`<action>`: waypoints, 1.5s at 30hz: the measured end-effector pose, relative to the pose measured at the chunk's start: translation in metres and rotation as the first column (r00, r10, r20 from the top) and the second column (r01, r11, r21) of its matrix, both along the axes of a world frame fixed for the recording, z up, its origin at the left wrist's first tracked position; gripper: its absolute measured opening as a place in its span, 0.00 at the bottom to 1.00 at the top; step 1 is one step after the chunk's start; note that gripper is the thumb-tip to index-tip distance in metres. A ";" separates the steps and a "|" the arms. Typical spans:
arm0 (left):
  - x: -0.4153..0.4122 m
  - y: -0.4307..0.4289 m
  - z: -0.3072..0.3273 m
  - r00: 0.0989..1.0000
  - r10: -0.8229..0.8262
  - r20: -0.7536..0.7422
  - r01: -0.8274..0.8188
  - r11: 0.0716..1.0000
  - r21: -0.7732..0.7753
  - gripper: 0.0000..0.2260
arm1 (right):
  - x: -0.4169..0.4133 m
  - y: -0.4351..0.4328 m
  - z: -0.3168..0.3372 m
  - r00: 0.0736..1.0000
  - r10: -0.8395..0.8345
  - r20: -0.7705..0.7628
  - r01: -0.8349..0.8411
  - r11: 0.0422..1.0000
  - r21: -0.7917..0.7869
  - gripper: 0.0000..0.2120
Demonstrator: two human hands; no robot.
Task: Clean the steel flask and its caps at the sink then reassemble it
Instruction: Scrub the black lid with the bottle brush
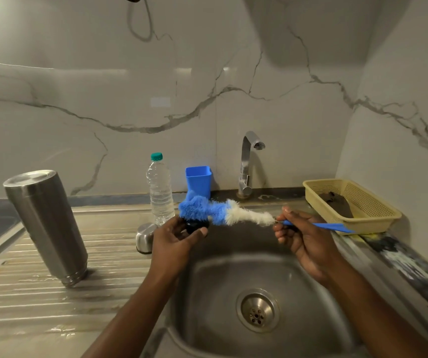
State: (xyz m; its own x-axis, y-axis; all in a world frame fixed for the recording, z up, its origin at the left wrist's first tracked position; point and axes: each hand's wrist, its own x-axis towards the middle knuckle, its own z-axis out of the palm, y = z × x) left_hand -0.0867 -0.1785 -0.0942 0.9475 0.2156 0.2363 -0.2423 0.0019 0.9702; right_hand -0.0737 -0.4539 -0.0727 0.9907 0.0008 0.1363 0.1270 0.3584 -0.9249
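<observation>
- Head view: left hand curled round the black cap, above the sink.
- Right hand pinches the brush by its handle (bristles on the cap).
- Steel flask stands well left of the left hand; steel cap is just beside that hand.

Head view — close, down over sink

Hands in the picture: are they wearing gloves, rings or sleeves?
No. The left hand and the right hand are both bare: no gloves, rings or watch showing. The left forearm and right forearm are bare too; no sleeve is in view.
</observation>
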 end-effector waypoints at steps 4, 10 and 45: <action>0.004 0.004 0.004 0.999 0.025 -0.025 -0.029 0.986 -0.165 0.17 | -0.001 -0.009 0.005 1.000 -0.023 0.008 0.023 0.999 0.040 0.11; -0.001 -0.002 0.007 0.996 -0.060 -0.064 0.039 0.954 -0.296 0.17 | 0.000 0.000 0.001 1.000 0.010 -0.018 -0.009 1.000 0.026 0.11; 0.000 -0.001 0.014 0.994 -0.076 -0.078 0.032 0.886 -0.463 0.21 | -0.001 -0.006 0.002 1.000 -0.015 -0.013 0.015 0.998 0.058 0.11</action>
State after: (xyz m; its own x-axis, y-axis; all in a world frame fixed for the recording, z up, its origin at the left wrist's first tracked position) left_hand -0.0870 -0.1799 -0.0806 0.9733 0.2269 0.0351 -0.1397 0.4641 0.8747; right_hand -0.0751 -0.4594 -0.0711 0.9922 -0.0215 0.1228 0.1207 0.4098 -0.9041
